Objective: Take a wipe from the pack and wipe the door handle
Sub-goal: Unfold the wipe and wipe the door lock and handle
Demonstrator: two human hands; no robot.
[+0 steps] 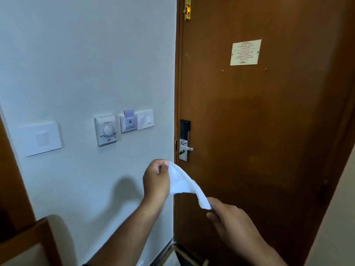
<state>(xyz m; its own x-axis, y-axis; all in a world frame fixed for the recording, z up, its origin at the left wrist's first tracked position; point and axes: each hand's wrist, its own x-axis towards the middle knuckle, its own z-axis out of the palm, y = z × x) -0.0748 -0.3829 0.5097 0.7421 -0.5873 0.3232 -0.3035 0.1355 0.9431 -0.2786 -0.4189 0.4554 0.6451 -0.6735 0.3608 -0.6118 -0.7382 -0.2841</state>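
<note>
Left hand (156,181) and right hand (230,217) pinch opposite ends of the wipe (184,184). Advice: bunch it, then wrap the door handle (187,147) fully.

Matt brown wooden door (259,131), shiny metal door handle (187,148), soft white cloth-like wipe (184,186).

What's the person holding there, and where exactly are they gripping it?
A white wipe, stretched between both hands: the left hand pinches its upper end, the right hand its lower end.
</note>
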